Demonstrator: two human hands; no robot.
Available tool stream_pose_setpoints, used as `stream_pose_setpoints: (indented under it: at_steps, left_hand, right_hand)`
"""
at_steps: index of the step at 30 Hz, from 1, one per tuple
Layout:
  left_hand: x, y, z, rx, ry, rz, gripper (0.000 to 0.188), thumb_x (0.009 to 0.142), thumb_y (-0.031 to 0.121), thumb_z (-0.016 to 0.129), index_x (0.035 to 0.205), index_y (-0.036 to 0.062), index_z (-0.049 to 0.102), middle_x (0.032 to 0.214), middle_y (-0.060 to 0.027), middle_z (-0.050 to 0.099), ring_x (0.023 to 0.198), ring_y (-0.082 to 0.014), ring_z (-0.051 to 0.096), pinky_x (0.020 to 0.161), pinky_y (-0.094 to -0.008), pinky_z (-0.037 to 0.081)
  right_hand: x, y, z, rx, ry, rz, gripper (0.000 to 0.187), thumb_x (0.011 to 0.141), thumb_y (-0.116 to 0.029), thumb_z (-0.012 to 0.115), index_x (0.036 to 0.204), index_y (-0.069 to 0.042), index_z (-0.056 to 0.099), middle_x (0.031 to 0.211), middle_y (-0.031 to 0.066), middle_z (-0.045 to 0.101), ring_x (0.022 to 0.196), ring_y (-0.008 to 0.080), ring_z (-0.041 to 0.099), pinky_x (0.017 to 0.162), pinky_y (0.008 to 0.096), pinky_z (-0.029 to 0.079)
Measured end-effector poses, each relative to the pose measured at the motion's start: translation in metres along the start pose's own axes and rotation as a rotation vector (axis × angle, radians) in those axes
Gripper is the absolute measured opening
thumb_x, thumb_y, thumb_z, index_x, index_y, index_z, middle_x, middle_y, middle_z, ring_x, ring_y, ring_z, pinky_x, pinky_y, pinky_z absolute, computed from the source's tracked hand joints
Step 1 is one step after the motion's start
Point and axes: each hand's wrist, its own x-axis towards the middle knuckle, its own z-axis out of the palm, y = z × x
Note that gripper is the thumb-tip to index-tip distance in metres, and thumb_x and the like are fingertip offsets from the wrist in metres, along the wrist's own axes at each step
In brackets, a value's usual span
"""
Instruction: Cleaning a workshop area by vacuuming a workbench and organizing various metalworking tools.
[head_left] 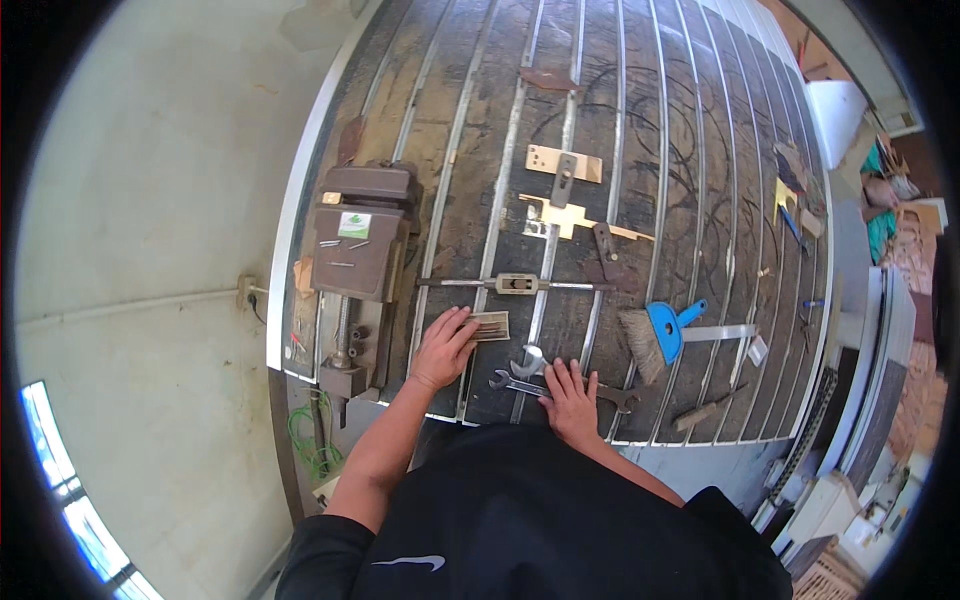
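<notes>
My left hand [446, 346] is closed over the left end of a small, shallow box [501, 318], its fingers covering part of it. Thin metal pieces lie inside the box, too small to name. Just beyond stretches a tap wrench [517, 284] with long bar handles. My right hand [573, 404] lies with fingers spread over a group of open-end wrenches. Left of its fingers the jaws of one wrench [528, 361] and of another wrench [500, 379] stick out; a dark wrench end [624, 399] shows on its right. Their middles are hidden under the hand.
A brown machine vise [362, 240] stands at the left with small metal pins on top. Clamps and a brass-coloured plate [567, 216] sit farther back on the slotted table [640, 130]. At the right lie a blue-handled brush [655, 335] and a wooden-handled tool [705, 410].
</notes>
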Motion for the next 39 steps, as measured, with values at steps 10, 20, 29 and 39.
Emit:
stream_pose_setpoints:
  at_steps: [10, 20, 29, 39]
  left_hand:
    - [-0.005, -0.001, -0.001, 0.004, 0.026, -0.011, 0.040, 0.076, 0.014, 0.063, 0.115, 0.0109, 0.056, 0.124, -0.0107, 0.049, 0.116, -0.0310, 0.045, 0.096, -0.0396, 0.037]
    - [-0.008, -0.004, -0.006, -0.191, 0.077, -0.028, 0.057, 0.073, 0.011, 0.064, 0.123, 0.0001, 0.039, 0.130, -0.0165, 0.039, 0.118, -0.0350, 0.042, 0.100, -0.0390, 0.036]
    - [-0.016, -0.025, -0.001, -0.448, 0.084, -0.080, 0.069, 0.070, 0.004, 0.062, 0.130, 0.0019, 0.028, 0.136, -0.0188, 0.029, 0.122, -0.0365, 0.036, 0.099, -0.0384, 0.037]
    - [-0.016, -0.036, 0.003, -0.387, 0.135, 0.055, 0.060, 0.072, 0.004, 0.064, 0.125, -0.0002, 0.037, 0.123, -0.0209, 0.045, 0.119, -0.0359, 0.040, 0.101, -0.0385, 0.034]
  right_hand:
    - [-0.087, 0.086, -0.010, 0.020, -0.038, 0.230, 0.047, 0.084, -0.018, 0.053, 0.130, -0.014, 0.044, 0.136, 0.0101, 0.039, 0.129, 0.0367, 0.029, 0.104, 0.0547, 0.018]
    - [-0.014, 0.036, -0.025, 0.204, 0.470, 0.218, 0.026, 0.074, -0.010, 0.061, 0.099, -0.004, 0.060, 0.098, 0.0149, 0.053, 0.093, 0.0335, 0.049, 0.081, 0.0424, 0.038]
    - [0.099, -0.092, 0.010, 0.422, 0.423, 0.272, 0.032, 0.078, -0.010, 0.058, 0.109, 0.000, 0.057, 0.104, 0.0172, 0.052, 0.098, 0.0347, 0.050, 0.087, 0.0391, 0.041]
    - [0.092, -0.112, 0.025, 0.334, 0.512, 0.360, 0.042, 0.075, -0.005, 0.057, 0.115, 0.003, 0.051, 0.107, 0.0198, 0.048, 0.102, 0.0359, 0.046, 0.090, 0.0409, 0.038]
